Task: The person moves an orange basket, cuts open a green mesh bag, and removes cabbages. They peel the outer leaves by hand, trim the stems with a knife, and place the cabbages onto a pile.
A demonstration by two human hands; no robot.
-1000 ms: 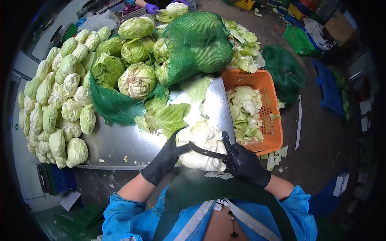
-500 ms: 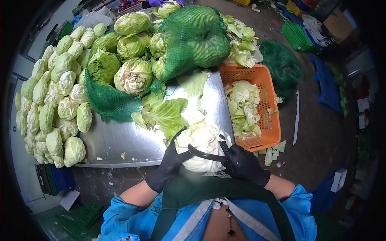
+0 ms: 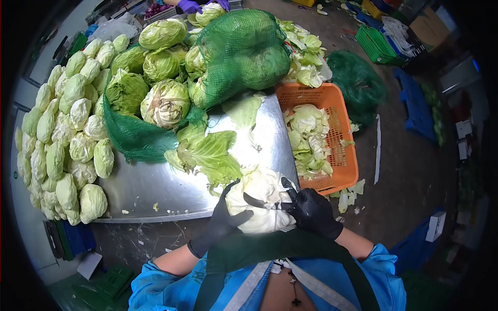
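A pale, trimmed cabbage [image 3: 262,220] is held in front of my apron at the table's front edge, its cut base facing up. My left hand [image 3: 225,220], in a black glove, cups its left side. My black-gloved right hand [image 3: 314,211] grips a knife with a dark curved blade [image 3: 254,201], which lies across the base, partly sunk behind leaf. The knife's handle is hidden in the fist. Just beyond the cabbage, loose green outer leaves [image 3: 210,155] lie on the metal table [image 3: 140,189].
Whole cabbages [image 3: 166,103] spill from a green net sack [image 3: 246,49]. Trimmed cabbages [image 3: 65,129] are piled at the left. An orange crate [image 3: 345,160] at the right holds leaf scraps. Another person's purple-gloved hands [image 3: 199,6] touch a cabbage at the far side.
The blade has gone from lying over the cabbage to being partly covered by it near the base. The whole view has shifted slightly.
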